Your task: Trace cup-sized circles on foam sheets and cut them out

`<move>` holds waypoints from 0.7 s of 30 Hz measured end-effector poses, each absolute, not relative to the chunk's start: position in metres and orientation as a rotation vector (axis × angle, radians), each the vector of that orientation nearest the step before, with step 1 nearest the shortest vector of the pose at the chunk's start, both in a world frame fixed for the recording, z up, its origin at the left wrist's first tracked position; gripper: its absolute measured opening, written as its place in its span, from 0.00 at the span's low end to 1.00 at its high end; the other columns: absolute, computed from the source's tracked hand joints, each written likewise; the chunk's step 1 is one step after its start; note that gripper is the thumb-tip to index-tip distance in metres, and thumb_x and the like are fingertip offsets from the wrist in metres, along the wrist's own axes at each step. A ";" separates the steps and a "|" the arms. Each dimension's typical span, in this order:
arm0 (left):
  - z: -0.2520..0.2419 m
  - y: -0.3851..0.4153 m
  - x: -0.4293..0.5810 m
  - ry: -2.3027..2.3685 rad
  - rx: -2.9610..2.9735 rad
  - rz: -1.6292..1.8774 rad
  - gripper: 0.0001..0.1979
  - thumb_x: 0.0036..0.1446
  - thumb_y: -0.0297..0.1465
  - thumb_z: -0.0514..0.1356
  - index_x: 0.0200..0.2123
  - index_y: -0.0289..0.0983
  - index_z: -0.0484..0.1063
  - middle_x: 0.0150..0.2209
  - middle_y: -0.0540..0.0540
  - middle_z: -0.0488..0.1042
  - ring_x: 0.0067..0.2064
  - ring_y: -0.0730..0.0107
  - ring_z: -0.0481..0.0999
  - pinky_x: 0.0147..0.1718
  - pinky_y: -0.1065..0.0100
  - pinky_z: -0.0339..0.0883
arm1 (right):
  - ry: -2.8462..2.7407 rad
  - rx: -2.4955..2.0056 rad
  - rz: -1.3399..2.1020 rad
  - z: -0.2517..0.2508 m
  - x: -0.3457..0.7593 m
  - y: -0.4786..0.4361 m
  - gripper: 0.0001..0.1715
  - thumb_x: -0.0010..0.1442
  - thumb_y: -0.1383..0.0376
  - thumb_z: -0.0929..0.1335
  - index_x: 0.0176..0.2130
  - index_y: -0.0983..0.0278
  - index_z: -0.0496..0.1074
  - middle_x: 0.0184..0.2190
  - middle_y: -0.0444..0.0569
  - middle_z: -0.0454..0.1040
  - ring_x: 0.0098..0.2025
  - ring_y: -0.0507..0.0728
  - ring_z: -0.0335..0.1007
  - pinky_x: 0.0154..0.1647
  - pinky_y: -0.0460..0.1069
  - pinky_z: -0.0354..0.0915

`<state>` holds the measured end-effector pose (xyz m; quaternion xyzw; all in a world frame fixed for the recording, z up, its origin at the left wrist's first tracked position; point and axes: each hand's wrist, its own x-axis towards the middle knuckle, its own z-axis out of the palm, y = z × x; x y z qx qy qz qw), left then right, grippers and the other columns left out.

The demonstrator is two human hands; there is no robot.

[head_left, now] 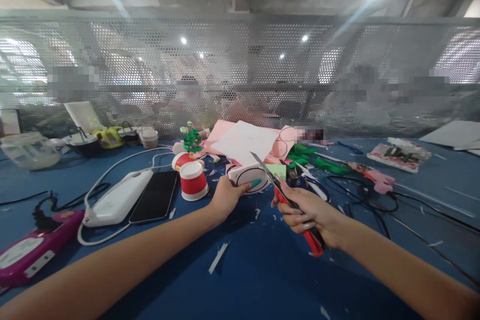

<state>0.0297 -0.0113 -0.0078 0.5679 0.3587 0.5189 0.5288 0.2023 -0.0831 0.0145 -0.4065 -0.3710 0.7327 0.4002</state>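
My left hand (229,195) pinches a piece of white paper (242,176) with a black circle drawn on it, the thumb lying on its front. In my right hand (313,210) is a pair of scissors (279,185) with red and black handles. The blades point up and left, close beside the paper's right edge; whether they touch it I cannot tell. Just left of my left hand stands a small red and white paper cup (193,181), and a second cup (183,161) sits behind it.
White and pink sheets (243,141) lie behind my hands. At left are a black phone (154,197), a white power bank (118,199) and a purple power strip (41,247). A pink glue gun (378,180) and black cables lie at right. Paper scraps (218,258) dot the blue table.
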 end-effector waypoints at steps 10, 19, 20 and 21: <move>-0.007 -0.013 0.029 0.847 1.358 1.142 0.19 0.35 0.28 0.69 0.35 0.32 0.74 0.33 0.44 0.79 0.31 0.67 0.77 0.26 0.70 0.71 | -0.869 -0.997 1.982 0.019 0.203 -0.084 0.27 0.64 0.52 0.55 0.28 0.69 0.65 0.13 0.35 0.52 0.09 0.40 0.41 0.06 0.35 0.43; -0.008 -0.012 0.029 0.858 1.326 1.205 0.19 0.36 0.28 0.68 0.37 0.34 0.74 0.33 0.45 0.79 0.32 0.66 0.77 0.26 0.71 0.71 | -0.847 -1.010 1.884 0.020 0.198 -0.089 0.23 0.63 0.52 0.58 0.28 0.68 0.64 0.13 0.35 0.53 0.09 0.40 0.40 0.07 0.34 0.42; -0.009 -0.011 0.029 0.859 1.326 1.208 0.19 0.36 0.28 0.67 0.37 0.34 0.74 0.33 0.45 0.79 0.32 0.66 0.77 0.26 0.71 0.71 | -0.851 -1.012 1.890 0.020 0.197 -0.089 0.23 0.63 0.52 0.58 0.28 0.68 0.64 0.13 0.35 0.53 0.09 0.40 0.40 0.07 0.34 0.42; -0.009 -0.011 0.029 0.858 1.328 1.209 0.19 0.36 0.27 0.67 0.37 0.34 0.74 0.34 0.45 0.79 0.32 0.66 0.77 0.27 0.70 0.71 | -0.855 -1.014 1.896 0.019 0.197 -0.089 0.24 0.64 0.53 0.57 0.28 0.68 0.64 0.13 0.35 0.53 0.09 0.40 0.40 0.07 0.34 0.42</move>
